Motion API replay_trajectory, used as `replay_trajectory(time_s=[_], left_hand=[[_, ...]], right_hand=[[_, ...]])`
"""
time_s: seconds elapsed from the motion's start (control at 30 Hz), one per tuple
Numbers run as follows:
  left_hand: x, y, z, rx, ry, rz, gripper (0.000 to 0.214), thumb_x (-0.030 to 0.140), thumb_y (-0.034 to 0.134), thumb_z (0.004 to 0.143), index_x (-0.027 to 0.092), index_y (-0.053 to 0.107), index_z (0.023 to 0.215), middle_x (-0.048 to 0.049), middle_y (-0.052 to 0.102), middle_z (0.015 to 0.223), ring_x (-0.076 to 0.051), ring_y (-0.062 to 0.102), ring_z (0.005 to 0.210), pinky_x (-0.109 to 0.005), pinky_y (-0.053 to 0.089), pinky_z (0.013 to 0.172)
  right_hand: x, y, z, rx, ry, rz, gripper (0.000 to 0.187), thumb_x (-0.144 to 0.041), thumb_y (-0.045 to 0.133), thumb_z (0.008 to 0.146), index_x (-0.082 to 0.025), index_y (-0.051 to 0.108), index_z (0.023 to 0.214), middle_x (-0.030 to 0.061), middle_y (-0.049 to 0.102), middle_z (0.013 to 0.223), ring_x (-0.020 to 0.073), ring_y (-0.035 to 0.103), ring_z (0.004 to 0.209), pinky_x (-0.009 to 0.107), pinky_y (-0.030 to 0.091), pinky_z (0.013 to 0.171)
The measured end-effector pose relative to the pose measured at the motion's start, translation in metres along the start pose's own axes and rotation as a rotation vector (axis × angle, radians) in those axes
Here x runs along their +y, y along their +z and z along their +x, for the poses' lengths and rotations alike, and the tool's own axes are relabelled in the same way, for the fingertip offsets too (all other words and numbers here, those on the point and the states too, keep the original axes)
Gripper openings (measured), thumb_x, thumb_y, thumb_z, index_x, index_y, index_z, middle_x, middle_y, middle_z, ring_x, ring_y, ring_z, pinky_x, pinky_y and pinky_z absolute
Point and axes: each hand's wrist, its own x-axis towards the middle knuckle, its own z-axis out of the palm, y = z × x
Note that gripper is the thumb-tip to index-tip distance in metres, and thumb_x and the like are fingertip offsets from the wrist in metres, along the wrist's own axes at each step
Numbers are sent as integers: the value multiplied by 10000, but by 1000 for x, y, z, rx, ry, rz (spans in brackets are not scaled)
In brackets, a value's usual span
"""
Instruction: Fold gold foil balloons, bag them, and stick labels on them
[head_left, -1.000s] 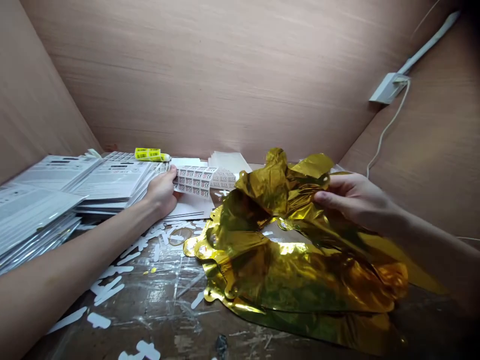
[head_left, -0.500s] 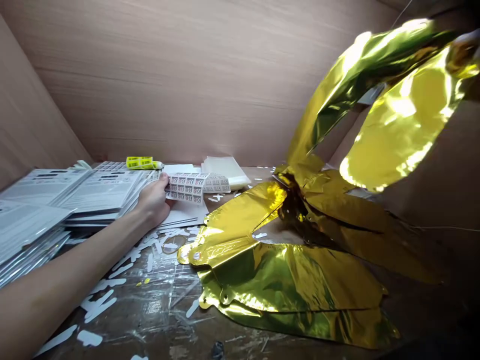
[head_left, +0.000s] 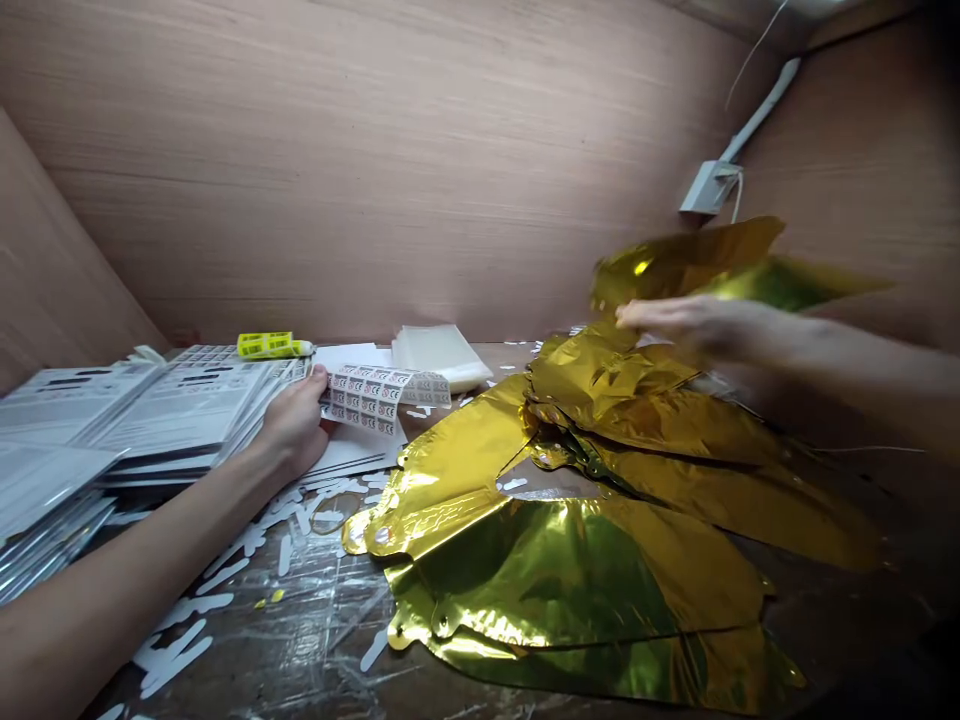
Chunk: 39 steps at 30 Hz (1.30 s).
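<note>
My left hand (head_left: pixel 295 425) was pinching the edge of a sheet of printed labels (head_left: pixel 369 400), thumb on top and fingers curled beneath, with my wrist low and my forearm (head_left: pixel 135 540) slanting in from the lower left across the table. The sheet stuck out to the right of my thumb, and a stack of printed sheets in clear sleeves (head_left: pixel 180 405) lay just beside my knuckles. Beyond my fingers lay a yellow tube (head_left: pixel 266 345) and a pack of clear plastic bags (head_left: pixel 439 355). White cut-out strips (head_left: pixel 180 630) were scattered on the scuffed plastic film (head_left: pixel 322 610) covering the table. My right hand (head_left: pixel 694 325), blurred, was open, its fingers stretched out flat and close together, reaching left above the gold foil balloons (head_left: pixel 577 570). They lay in a crumpled heap on the table's right side, with one part raised (head_left: pixel 682 262) behind my fingers.
</note>
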Motion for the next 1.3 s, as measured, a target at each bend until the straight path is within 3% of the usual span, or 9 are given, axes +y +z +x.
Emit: replay_trajectory(time_s=[0.1,0.2,0.4,0.6,0.73,0.83,0.9,1.1,1.3], left_hand=[[-1,-1,1,-21,5,18,259,194,499,1022,194,692,850,-33,670,738,-174,655,685,-295,604,725],[-2,-1,1,-32,6,18,250,202,518,1015,186,689,833,-34,657,711,-181,644,673,-311,597,730],[-4,1,-5,-107,13,114,233,229,560,993,164,697,817,-41,657,694,-186,605,617,-312,563,669],[1,4,-17,-328,132,384,309,408,727,892,168,700,698,-46,650,665,-168,556,589,-241,468,565],[15,18,-41,-508,437,683,348,493,741,852,184,726,692,-25,632,635,-160,522,578,-232,417,534],[22,29,-67,-534,678,851,301,437,681,906,202,712,720,6,618,606,-148,518,553,-234,408,531],[22,34,-83,-543,850,892,272,366,645,943,202,692,730,24,624,589,-125,510,510,-227,404,515],[8,37,-111,-647,1161,835,192,330,685,960,198,676,822,26,689,646,-98,586,509,-207,444,510],[4,39,-121,-647,1214,796,149,326,717,946,199,664,889,30,696,685,-86,607,549,-203,469,542]], right_hand=[[15,26,-15,-294,-83,-56,356,-28,512,976,-190,779,1148,112,739,1250,194,707,1114,352,508,1029],[18,46,-42,-442,-172,-200,517,45,425,938,-190,764,1250,137,704,1330,250,700,1181,360,497,1027],[1,57,-79,-514,-400,-324,413,-268,611,963,-213,676,1368,147,688,1356,328,730,1088,450,585,889],[-42,73,-67,-325,-402,-167,440,-389,600,975,-224,642,1380,125,691,1356,316,676,1203,507,542,1005],[-114,99,-39,-110,-545,109,521,-370,661,936,-225,578,1429,106,651,1417,274,605,1310,498,477,1114],[-160,115,-15,-48,-671,287,610,-373,715,904,-160,542,1449,149,599,1469,269,539,1380,480,431,1158],[-177,123,-5,-43,-731,395,607,-382,734,904,-131,543,1423,161,654,1391,257,589,1313,444,464,1109],[-175,135,-13,30,-727,499,233,-257,719,936,-219,666,1161,24,781,1069,179,703,954,378,483,922],[-172,122,-26,72,-659,529,266,-282,747,928,-221,674,1177,26,785,1090,178,701,966,352,500,890]])
